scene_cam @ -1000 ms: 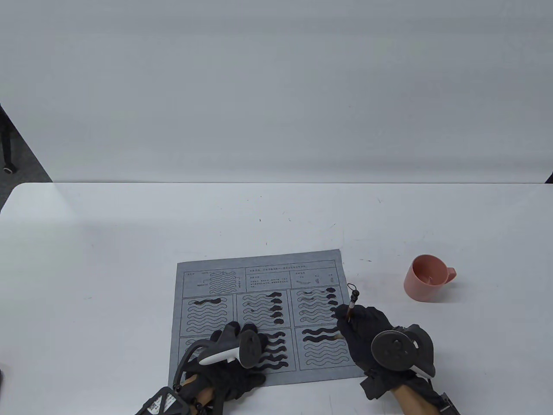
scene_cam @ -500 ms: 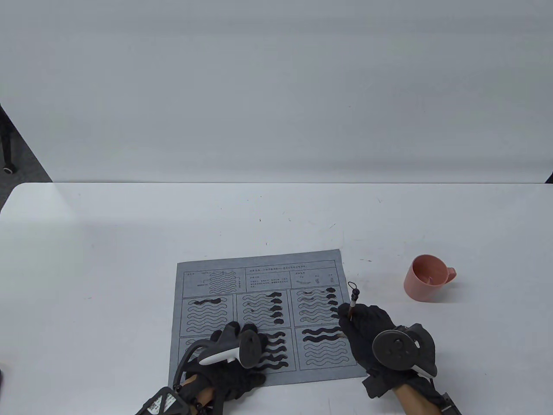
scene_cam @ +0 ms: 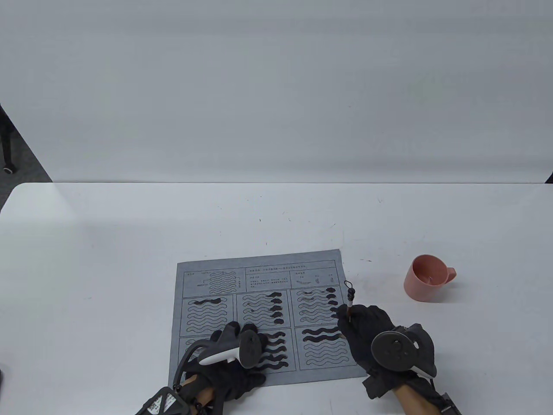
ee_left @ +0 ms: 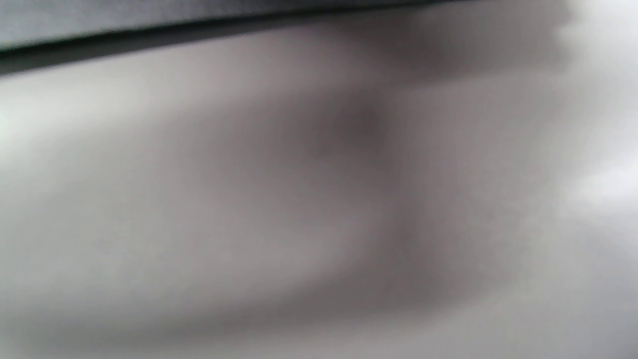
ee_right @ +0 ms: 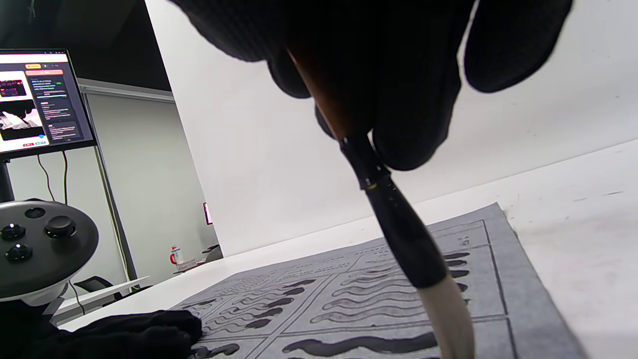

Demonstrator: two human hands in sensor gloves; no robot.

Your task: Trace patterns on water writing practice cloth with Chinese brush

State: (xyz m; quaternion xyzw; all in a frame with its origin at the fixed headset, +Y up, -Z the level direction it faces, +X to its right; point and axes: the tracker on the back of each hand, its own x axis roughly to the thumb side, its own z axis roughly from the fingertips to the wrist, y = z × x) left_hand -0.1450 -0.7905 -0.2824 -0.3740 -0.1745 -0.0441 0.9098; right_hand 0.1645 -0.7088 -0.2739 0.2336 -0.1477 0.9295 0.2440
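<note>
Grey practice cloth [scene_cam: 259, 315] flat on white table [scene_cam: 129, 259], toward 6 o'clock of table view, printed with boxed panels of wavy lines; several waves filled dark. Right hand [scene_cam: 367, 333] at cloth's 4 o'clock corner, fingers closed round brush [scene_cam: 349, 308], shaft rising toward 12 o'clock with looped cord and beads at its top end. In right wrist view, brush [ee_right: 398, 234] pinched between gloved fingers [ee_right: 413, 134], dark ferrule below the hold, pale tuft angled down toward 5 o'clock over the lower right panel beside a dark wave; tip cut off by frame edge, contact with cloth [ee_right: 508, 299] not visible. Left hand [scene_cam: 233, 363] lying on cloth's lower middle panel at 7 o'clock of cloth, nothing visibly held; finger spread mostly hidden under tracker, cannot tell. Left wrist view blurred grey, nothing readable. Pink cup [scene_cam: 425, 277] on table at 3 o'clock of cloth, well apart, handle pointing to 3 o'clock. Monitor [ee_right: 40, 99] in background of right wrist view at 9 o'clock.
</note>
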